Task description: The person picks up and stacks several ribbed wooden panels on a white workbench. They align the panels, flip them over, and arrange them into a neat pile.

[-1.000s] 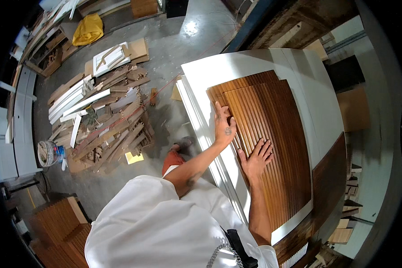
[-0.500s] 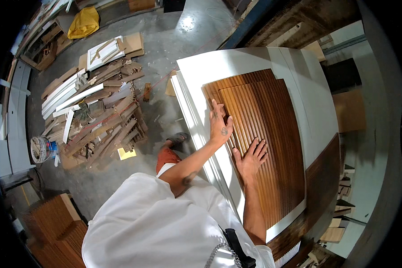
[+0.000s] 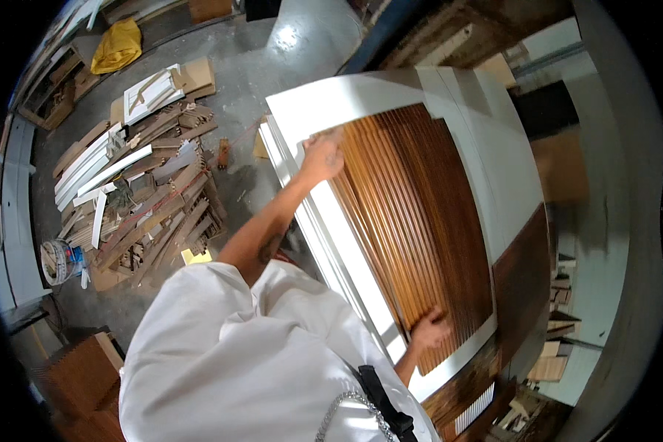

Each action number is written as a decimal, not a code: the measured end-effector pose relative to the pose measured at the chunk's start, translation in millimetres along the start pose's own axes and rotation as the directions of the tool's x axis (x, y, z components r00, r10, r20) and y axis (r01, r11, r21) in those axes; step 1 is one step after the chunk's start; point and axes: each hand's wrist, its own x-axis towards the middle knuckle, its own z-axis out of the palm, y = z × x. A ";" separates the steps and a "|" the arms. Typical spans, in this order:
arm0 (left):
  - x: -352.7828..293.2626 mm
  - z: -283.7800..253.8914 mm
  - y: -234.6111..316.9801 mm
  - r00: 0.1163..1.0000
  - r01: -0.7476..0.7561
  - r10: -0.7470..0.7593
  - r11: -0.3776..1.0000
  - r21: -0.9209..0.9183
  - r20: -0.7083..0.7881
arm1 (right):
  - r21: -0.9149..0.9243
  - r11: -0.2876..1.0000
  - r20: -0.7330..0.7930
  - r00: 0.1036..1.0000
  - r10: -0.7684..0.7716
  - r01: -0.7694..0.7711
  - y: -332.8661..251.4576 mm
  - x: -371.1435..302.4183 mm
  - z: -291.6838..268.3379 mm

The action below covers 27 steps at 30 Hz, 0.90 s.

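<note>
A brown fluted wood panel (image 3: 412, 221) lies on a white sheet-topped stack. Its grooves run lengthwise, and the edge of another layer shows along its left side. My left hand (image 3: 323, 156) is at the panel's far left corner, its fingers smeared by motion, so their grip is unclear. Near the close end, my right hand (image 3: 430, 331) rests on the grooved face with loosely bent, parted fingers and nothing visible in them.
The white sheet (image 3: 309, 110) extends past the panel on the far and right sides. A large pile of wood offcuts (image 3: 147, 184) covers the floor at left, beside a bucket (image 3: 54, 261). More brown fluted pieces (image 3: 81, 376) stand at lower left. A dark beam (image 3: 376, 37) crosses the far side.
My left hand has moved out to the panel's far left corner, and my right hand has slid toward the near end. The upper and lower panels' far edges now look lined up, no longer stepped.
</note>
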 end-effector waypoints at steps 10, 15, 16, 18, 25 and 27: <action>-23.4 13.8 11.8 0.975 0.098 -0.103 0.995 -0.033 -0.198 | 0.707 0.409 0.452 0.813 0.367 -0.577 187.0 39.1 -0.4; -54.0 12.9 11.0 0.937 0.151 -0.254 0.914 -0.377 -0.242 | 0.630 0.510 0.586 0.790 0.181 -0.585 229.8 54.5 12.0; -68.8 -7.4 53.2 0.900 0.281 -0.414 0.790 -0.545 -0.137 | 0.620 0.534 0.589 0.791 0.166 -0.575 235.5 57.8 15.3; -84.5 24.4 2.7 0.893 0.192 -0.385 0.794 -0.577 -0.233 | 0.536 0.717 0.476 0.861 0.179 -0.445 185.6 45.5 5.9; -117.9 69.4 77.8 0.853 0.126 -0.457 0.650 -0.749 -0.254 | 0.336 0.766 -0.013 0.816 -0.578 0.548 11.0 25.2 0.5; -116.2 81.0 65.9 0.811 0.144 -0.489 0.698 -0.701 -0.321 | 0.384 0.661 0.039 0.704 -0.709 0.645 -77.2 4.7 -14.0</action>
